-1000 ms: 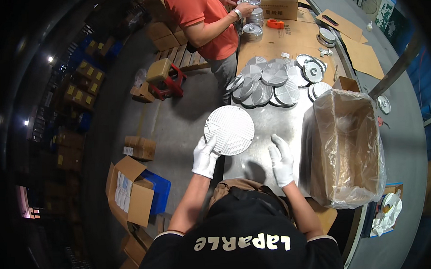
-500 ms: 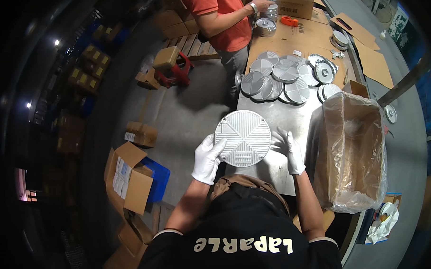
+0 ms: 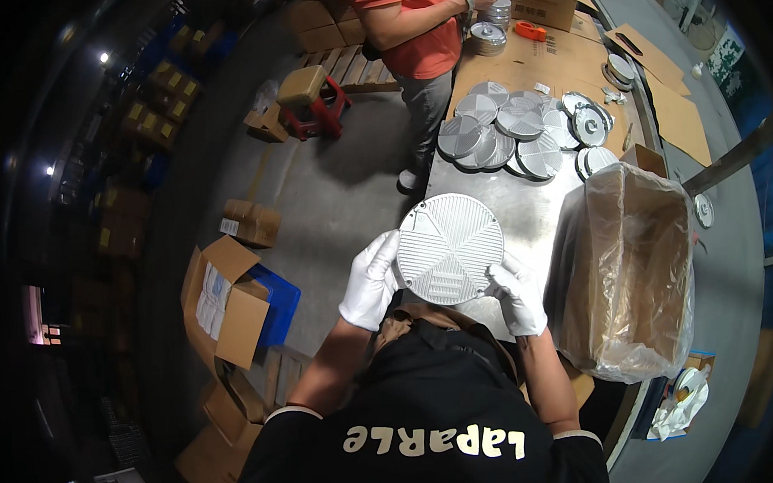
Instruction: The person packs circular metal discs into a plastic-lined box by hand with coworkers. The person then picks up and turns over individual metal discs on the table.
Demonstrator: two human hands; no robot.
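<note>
A round silver metal disc [image 3: 451, 249] with ribbed sectors and small holes near its rim is held up in front of me, its ribbed face showing. My left hand [image 3: 372, 279], in a white glove, grips its left edge. On the lower right edge, my right hand [image 3: 519, 294], gloved too, has its fingers and thumb closed on the rim. Beyond the disc, a loose pile of similar ribbed discs [image 3: 538, 157] covers part of the metal tabletop [image 3: 452, 181].
A cardboard box lined with clear plastic [image 3: 622, 272] stands right of my right hand. Across the table, a person in an orange shirt [image 3: 415, 36] handles stacked metal parts [image 3: 488, 37]. Orange tape [image 3: 530, 31] lies nearby. Left on the floor are a red stool [image 3: 318, 108] and an open carton [image 3: 244, 319].
My right hand, open and off the disc before, has closed on its right edge. The disc has shifted slightly right. The other person's hand has moved a little.
</note>
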